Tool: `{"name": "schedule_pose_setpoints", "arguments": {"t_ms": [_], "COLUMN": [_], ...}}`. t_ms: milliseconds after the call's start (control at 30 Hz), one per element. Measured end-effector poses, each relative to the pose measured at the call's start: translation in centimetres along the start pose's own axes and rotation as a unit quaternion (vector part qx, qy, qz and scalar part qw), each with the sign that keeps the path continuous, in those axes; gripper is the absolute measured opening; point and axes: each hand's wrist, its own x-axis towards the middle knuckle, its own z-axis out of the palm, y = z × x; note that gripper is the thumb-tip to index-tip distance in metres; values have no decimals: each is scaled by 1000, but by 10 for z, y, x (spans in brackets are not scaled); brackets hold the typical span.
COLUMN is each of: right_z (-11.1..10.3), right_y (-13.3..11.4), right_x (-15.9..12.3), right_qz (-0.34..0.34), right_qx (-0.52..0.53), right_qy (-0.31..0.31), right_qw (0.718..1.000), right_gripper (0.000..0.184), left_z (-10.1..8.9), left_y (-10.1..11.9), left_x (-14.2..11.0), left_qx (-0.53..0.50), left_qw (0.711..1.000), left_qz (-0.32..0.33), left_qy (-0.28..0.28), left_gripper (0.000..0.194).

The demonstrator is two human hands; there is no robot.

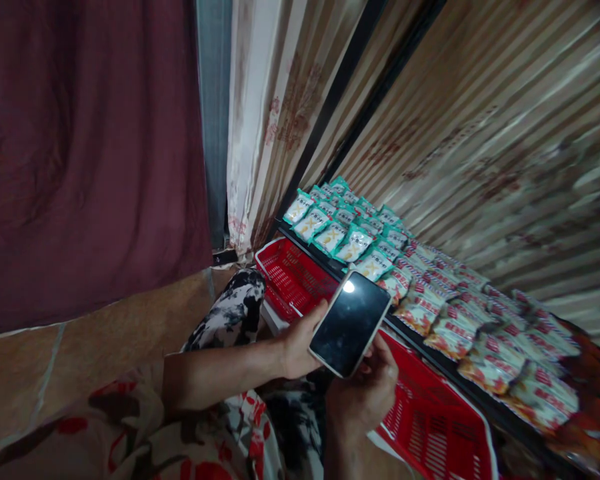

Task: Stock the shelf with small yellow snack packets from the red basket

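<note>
A smartphone (351, 325) with a dark screen and a pale edge is held in front of me, tilted. A bright light reflects near its top. My left hand (303, 343) grips its left side, the fingers mostly hidden behind it. Around the lower right corner, the fingers of my right hand (367, 393) are curled against the phone. Just beyond the phone, a shelf holds rows of green-and-white snack packets (353, 243) and white-and-orange snack packets (463, 327).
Below the shelf sit a red basket (285, 263) at the left and another red basket (445, 427) at the right. Striped floral curtains (455, 127) hang behind the shelf. A maroon cloth (95, 147) hangs at the left above the tiled floor (110, 353).
</note>
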Motion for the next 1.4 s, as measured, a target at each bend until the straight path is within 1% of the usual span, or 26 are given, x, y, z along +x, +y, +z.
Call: {"name": "schedule_pose_setpoints", "arguments": {"t_ms": [100, 233, 333, 533, 633, 733, 833, 967, 1167, 1300, 1400], "right_z": [-6, -18, -27, -39, -39, -36, -32, -28, -25, -23, -23], "right_y": [2, 12, 16, 6, 4, 5, 5, 1, -4, -1, 2], "right_x": [-6, -15, -21, -27, -26, -24, -20, -16, -13, -13, -13], "right_qz": [-22, -74, -94, -47, -30, -24, -28, -29, -37, -32, -35], "right_qx": [-40, -115, -133, -101, -66, -40, -41, -35, -40, -52, -64], "right_qy": [-8, -17, -18, 29, 38, 37, 27, 17, 34, 48, 34], "right_qw": [999, 990, 986, 993, 997, 998, 998, 999, 998, 997, 997], "right_gripper": [48, 46, 45, 45, 45, 47, 49, 51, 52, 51, 49], "left_z": [0, -3, -3, 6, 6, 4, 2, 4, 2, 2, 4], "left_y": [-5, -14, -22, -34, -35, -32, -26, -19, -17, -16, -14], "left_x": [-7, -14, -18, -20, -17, -15, -14, -12, -7, -7, -8], "left_qx": [-9, -12, -18, -16, -16, -21, -15, -8, -14, -16, -8], "left_qw": [1000, 1000, 1000, 999, 999, 999, 999, 999, 999, 998, 998], "left_qz": [-1, -4, -18, -33, -31, -35, -47, -41, -47, -54, -56], "left_qy": [10, -7, 1, 16, 18, 11, 4, 12, -15, 7, 22], "left_gripper": [70, 71, 69, 61, 62, 63, 69, 68, 65, 65, 66]}}
